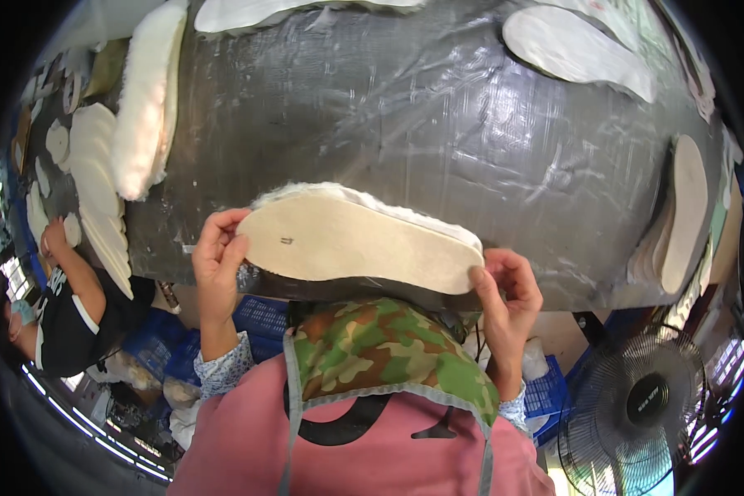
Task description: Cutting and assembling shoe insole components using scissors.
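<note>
At desk (405,124) edge, my left hand (219,258) and right hand (508,293) pinch beige insole (355,242) by ends, white fleece (332,191) along far side

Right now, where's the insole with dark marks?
Head view, centre: the insole is held between the left hand and the right hand, beyond the camouflage cloth.

White glare is streaking the dark tabletop (322,116), peaking above and right of centre. Light strips (64,414) are glowing at lower left. The fisheye view is bending straight edges, details are softening near the rim, and black is filling the corners.
</note>
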